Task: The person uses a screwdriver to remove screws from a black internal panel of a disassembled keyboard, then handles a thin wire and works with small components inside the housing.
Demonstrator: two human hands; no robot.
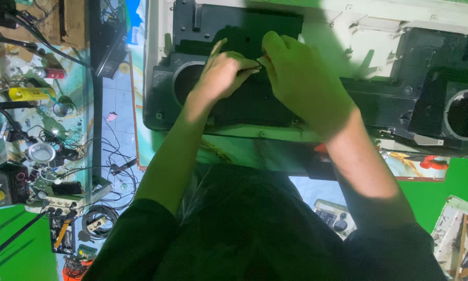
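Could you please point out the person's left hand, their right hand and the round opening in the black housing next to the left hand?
left hand (221, 75): head view, back of the hand.
right hand (301, 78): head view, back of the hand.
round opening (186, 83): head view, dark interior.

hands (265, 73) on panel (234, 31) | speaker holes (184, 80) flanking | tool between, unclear

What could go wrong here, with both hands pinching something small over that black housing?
1. The left hand and right hand meet over the black housing; whatever small part they pinch is hidden, and might slip and drop inside or to the floor.
2. The round opening lies right beside the left hand, so a loose piece could fall in.
3. Tangled wires lie on the floor by the person's side and could snag.
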